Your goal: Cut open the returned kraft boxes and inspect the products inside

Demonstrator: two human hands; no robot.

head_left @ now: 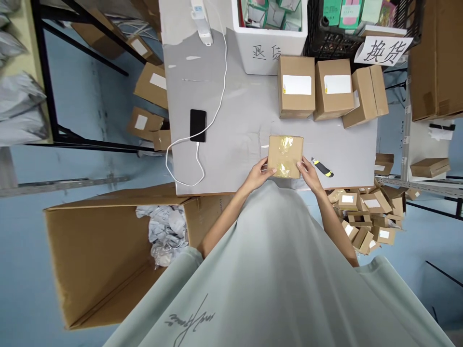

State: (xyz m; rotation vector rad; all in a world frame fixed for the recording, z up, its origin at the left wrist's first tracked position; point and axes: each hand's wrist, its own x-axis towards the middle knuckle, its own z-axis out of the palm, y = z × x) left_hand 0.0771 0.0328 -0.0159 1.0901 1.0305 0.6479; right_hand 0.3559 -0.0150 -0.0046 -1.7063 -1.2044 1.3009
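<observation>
A small cardboard box [285, 155] sealed with clear tape rests on the grey table [231, 120] near its front edge. My left hand [259, 174] grips the box's left near corner, fingers curled on its side. My right hand [308, 172] holds the right near corner the same way. A yellow and black utility knife [322, 167] lies on the table just right of my right hand.
Three labelled cardboard boxes [333, 89] stand at the back right, behind them a white foam bin [269, 41] and a black crate [361, 24]. A black phone [198, 125] on a white cable lies to the left. A large open carton [104, 250] stands on the floor at left; several small boxes [365, 217] lie at right.
</observation>
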